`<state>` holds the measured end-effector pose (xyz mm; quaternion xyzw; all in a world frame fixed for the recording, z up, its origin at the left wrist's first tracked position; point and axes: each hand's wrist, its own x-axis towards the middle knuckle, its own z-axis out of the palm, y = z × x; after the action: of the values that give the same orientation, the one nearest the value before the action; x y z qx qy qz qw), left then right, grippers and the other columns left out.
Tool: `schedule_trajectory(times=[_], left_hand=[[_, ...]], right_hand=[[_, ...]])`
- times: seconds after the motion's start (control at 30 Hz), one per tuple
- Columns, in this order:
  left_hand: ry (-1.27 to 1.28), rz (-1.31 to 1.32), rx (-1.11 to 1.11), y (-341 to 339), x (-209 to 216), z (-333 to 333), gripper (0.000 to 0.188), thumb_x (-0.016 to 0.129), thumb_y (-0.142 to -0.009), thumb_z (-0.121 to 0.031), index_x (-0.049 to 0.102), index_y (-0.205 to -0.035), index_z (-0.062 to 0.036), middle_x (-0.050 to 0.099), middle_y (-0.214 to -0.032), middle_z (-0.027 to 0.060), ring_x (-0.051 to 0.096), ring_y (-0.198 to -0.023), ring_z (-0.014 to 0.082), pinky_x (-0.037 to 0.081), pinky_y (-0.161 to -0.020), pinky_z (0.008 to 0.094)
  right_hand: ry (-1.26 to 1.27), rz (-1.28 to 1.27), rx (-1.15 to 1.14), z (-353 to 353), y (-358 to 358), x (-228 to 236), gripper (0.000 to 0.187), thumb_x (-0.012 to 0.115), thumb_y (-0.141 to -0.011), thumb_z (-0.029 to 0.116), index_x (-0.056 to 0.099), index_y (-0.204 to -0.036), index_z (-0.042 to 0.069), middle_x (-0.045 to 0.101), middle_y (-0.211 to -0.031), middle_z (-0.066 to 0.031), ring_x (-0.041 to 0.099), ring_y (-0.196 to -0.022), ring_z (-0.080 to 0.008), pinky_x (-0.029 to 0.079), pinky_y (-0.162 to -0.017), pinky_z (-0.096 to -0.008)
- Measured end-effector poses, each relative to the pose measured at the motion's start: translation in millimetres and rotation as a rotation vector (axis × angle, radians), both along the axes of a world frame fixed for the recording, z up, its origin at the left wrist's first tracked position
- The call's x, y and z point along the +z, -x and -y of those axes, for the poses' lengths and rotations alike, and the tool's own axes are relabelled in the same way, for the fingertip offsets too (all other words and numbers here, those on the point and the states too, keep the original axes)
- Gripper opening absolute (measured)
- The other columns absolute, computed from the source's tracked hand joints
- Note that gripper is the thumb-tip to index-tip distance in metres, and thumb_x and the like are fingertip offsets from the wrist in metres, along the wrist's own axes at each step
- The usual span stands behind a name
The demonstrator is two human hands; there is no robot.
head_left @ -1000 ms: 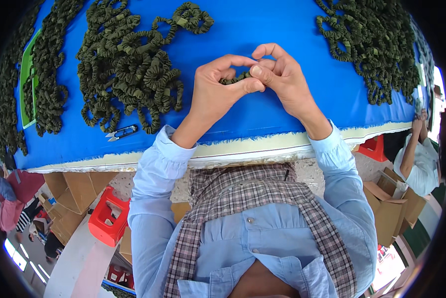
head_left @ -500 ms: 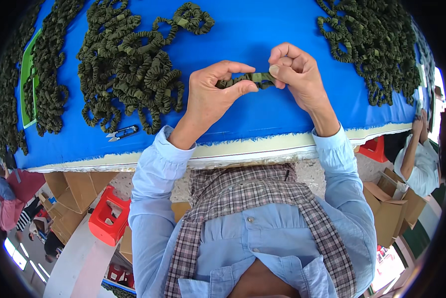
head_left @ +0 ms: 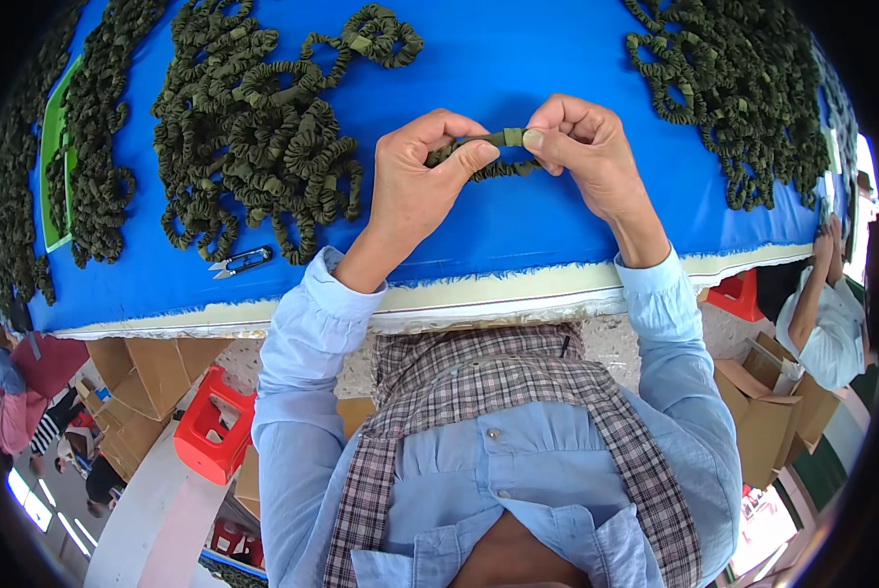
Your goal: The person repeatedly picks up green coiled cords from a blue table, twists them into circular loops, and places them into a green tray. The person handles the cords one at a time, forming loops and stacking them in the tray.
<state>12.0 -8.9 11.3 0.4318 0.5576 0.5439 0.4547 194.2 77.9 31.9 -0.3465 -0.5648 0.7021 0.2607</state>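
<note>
Between my two hands a dark green gathered fabric scrunchie is held stretched just above the blue tabletop. My left hand pinches its left end between thumb and fingers. At the other end, my right hand grips it with thumb and index finger, beside a smooth, flat band section on the upper strand. The lower strand hangs in a gathered curve. A big pile of similar scrunchies lies to the left of my left hand, and another pile lies to the right of my right hand.
Small thread snips lie near the table's front edge, below the left pile. Farther left are more scrunchies and a green tray. A red stool and cardboard boxes stand below. Another person's arm is at the right.
My right thumb and fingers have closed onto the scrunchie's upper strand. The scrunchie has turned and opened out, so its lower strand now shows beneath the flat section.
</note>
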Motion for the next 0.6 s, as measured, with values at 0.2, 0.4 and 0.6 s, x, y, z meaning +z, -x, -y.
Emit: schedule_trajectory(times=[0.2, 0.4, 0.6], left_hand=[[-0.115, -0.184, -0.018, -0.8, 6.1, 2.7, 0.027, 0.081, -0.073, -0.009, 0.072, -0.098, -0.0054, 0.057, -0.065, -0.0066, 0.041, -0.054, -0.0018, 0.029, -0.046, 0.0191], [-0.196, -0.156, 0.037, -6.9, -0.7, 2.7, 0.02, 0.081, -0.072, -0.007, 0.074, -0.091, -0.0037, 0.064, -0.069, -0.0038, 0.045, -0.056, -0.0012, 0.032, -0.047, 0.0165], [-0.125, -0.103, 0.053, -1.8, -0.5, 3.1, 0.012, 0.079, -0.076, -0.008, 0.073, -0.086, -0.0043, 0.06, -0.06, -0.0035, 0.047, -0.052, -0.0009, 0.03, -0.043, 0.0172]], right_hand=[[0.034, 0.039, 0.03, 7.0, 6.9, 0.6, 0.012, 0.07, -0.085, 0.014, 0.064, -0.082, 0.004, 0.06, -0.07, 0.0026, 0.049, -0.06, -0.0012, 0.035, -0.051, -0.017], [0.033, 0.004, 0.056, 12.4, 12.8, 2.2, 0.013, 0.07, -0.085, 0.015, 0.063, -0.083, 0.004, 0.06, -0.07, 0.0018, 0.05, -0.059, -0.003, 0.037, -0.053, -0.0184], [0.115, -0.054, -0.012, 8.7, 11.4, 3.8, 0.008, 0.067, -0.083, 0.007, 0.062, -0.077, 0.005, 0.058, -0.065, 0.0012, 0.047, -0.056, -0.0046, 0.034, -0.051, -0.0206]])
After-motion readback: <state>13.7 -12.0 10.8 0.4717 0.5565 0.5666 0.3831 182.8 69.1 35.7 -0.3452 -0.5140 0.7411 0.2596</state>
